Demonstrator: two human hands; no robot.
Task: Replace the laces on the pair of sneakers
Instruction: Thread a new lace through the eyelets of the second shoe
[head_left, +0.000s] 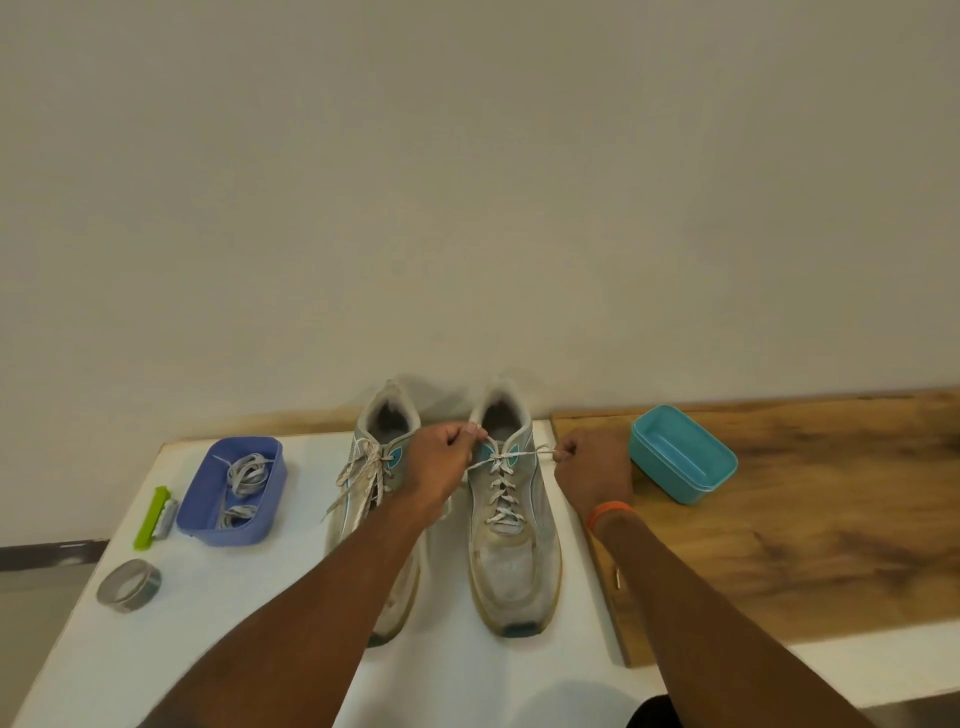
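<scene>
Two worn grey sneakers stand side by side on the white board (156, 639), toes toward me. The right sneaker (511, 561) is laced with a speckled white lace (503, 488). My left hand (441, 462) pinches one end of that lace at the shoe's collar. My right hand (592, 467), with an orange band at the wrist, pinches the other end and holds it taut to the right. The left sneaker (363, 467) lies partly under my left forearm, its lace tied with loose ends hanging over its left side.
A blue tub (208, 519) at the left holds grey flat laces (249, 475). Beside it lie a green tool (153, 517) and a roll of grey tape (129, 584). An empty teal tub (685, 460) sits on the wooden board (810, 525) at the right. A wall rises right behind the shoes.
</scene>
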